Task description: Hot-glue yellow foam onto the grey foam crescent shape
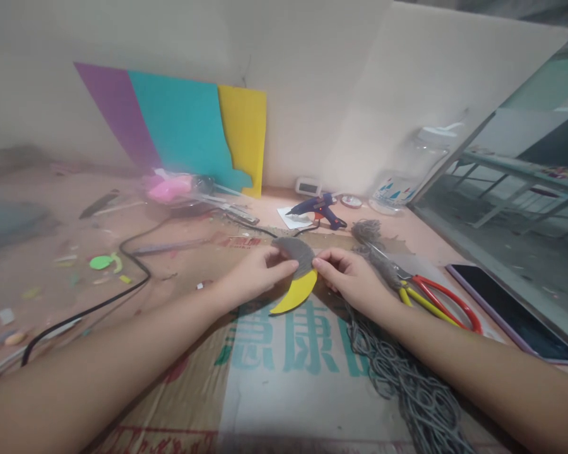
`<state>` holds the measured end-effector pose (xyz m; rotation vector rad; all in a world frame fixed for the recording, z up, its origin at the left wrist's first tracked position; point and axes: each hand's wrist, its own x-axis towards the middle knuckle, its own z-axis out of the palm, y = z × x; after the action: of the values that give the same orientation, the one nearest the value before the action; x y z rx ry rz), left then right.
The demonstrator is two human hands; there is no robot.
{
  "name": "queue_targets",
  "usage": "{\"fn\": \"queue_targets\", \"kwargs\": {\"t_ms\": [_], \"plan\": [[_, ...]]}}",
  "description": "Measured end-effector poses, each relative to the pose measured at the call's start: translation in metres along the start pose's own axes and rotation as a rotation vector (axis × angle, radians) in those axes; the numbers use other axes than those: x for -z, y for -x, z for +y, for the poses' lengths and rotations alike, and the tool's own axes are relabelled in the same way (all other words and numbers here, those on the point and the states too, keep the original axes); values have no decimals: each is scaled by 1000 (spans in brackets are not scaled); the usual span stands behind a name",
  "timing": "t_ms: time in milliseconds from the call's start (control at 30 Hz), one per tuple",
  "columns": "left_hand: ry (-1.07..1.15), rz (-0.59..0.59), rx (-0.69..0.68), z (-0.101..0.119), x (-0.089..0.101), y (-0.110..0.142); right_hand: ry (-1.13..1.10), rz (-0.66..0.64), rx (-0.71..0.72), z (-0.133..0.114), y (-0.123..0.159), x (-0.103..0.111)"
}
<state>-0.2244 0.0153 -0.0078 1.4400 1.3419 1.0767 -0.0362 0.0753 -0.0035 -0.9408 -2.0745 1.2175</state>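
Note:
Between my hands is a crescent moon cutout [299,291], its lower tip bare yellow and its upper part covered in grey yarn. My left hand [269,271] pinches it from the left, thumb on the yarn-covered face. From the right, my right hand [343,274] has thumb and forefinger pressed together at the edge where grey meets yellow. A heap of loose grey yarn [407,372] lies below my right forearm, partly hidden by it. Scissors [447,302] with red and yellow handles rest to the right of that hand.
A blue glue gun [319,207] stands behind the moon, with a black cable [137,277] crossing the left side. A phone [515,309] lies near the right edge. Coloured sheets [180,129] lean on the wall; a clear bottle [402,167] stands at back right. Cardboard [189,378] covers the front.

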Motion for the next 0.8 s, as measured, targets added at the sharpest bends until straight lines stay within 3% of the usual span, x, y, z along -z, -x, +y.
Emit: {"fn": "queue_targets", "kwargs": {"t_ms": [100,433,800], "plan": [[6,-38,17,1,-1,1,0,12,-6,3,-1,-2],[6,33,14,-10,0,-2,7,-8,-13,5,-1,-2],[68,18,-13,-11,-1,-3,-4,-57,20,-3,-1,0]]}}
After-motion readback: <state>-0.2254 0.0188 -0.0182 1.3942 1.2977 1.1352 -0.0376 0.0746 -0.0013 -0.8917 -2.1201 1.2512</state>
